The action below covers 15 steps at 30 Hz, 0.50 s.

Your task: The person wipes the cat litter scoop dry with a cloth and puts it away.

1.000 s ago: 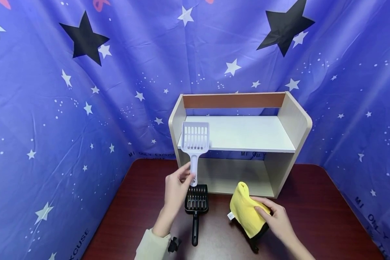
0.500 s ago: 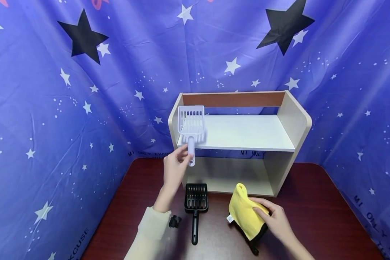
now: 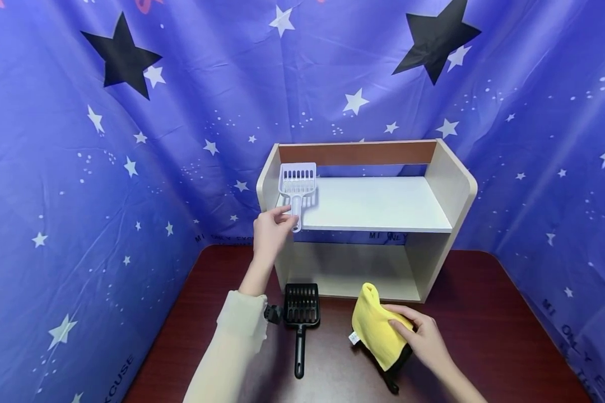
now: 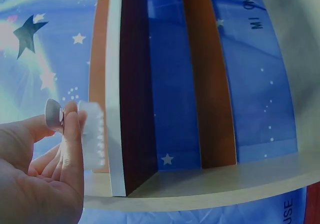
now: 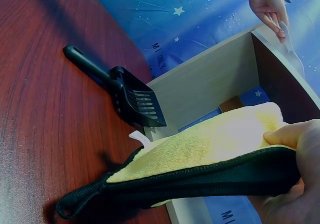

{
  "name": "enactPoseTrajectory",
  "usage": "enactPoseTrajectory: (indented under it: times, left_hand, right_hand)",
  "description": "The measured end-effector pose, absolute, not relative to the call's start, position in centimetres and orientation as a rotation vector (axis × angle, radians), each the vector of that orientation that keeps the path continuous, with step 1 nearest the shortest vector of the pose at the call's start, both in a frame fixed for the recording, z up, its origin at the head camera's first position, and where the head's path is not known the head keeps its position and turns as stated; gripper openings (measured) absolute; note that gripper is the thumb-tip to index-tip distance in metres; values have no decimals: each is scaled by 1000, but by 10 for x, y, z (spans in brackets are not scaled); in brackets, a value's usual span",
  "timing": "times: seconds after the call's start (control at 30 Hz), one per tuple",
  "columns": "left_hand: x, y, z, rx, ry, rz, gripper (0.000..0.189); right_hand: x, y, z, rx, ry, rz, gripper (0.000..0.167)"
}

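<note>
My left hand [image 3: 271, 235] pinches the handle of a white slotted litter scoop [image 3: 296, 204], seen in the head view over the left end of the white upper shelf [image 3: 378, 204]. The scoop's pan points toward the back. In the left wrist view, the thumb and fingers close around the handle beside the upper board's front edge. Over the table at the right, my right hand [image 3: 424, 338] grips a folded cloth [image 3: 378, 330], yellow with a dark side and black trim. A black loop hangs from its lower corner, and a white tag [image 5: 140, 138] sticks out of its edge.
A black litter scoop [image 3: 299, 347] lies on the dark red table [image 3: 201, 341], its pan close to the shelf unit's front left corner. The two-level wooden shelf unit [image 3: 456, 184] stands at the back. A blue star-patterned curtain [image 3: 206, 101] surrounds the table.
My left hand has raised the white litter scoop and carried it forward, from above the black one to the left end of the upper shelf. The right hand keeps its hold on the cloth.
</note>
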<state>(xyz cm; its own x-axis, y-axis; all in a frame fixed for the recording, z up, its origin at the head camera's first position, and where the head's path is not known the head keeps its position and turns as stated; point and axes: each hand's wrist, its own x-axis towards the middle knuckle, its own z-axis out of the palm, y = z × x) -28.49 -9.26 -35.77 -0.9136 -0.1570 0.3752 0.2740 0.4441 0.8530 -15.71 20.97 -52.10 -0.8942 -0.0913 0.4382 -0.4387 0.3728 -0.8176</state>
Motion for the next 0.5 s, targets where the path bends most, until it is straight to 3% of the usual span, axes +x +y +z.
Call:
enactPoseTrajectory:
  times: [0.5]
  left_hand:
    - [-304, -86, -351, -17, -2233, -1703, 31]
  right_hand:
    - [-158, 215, -527, 453, -2344, 1555, 24]
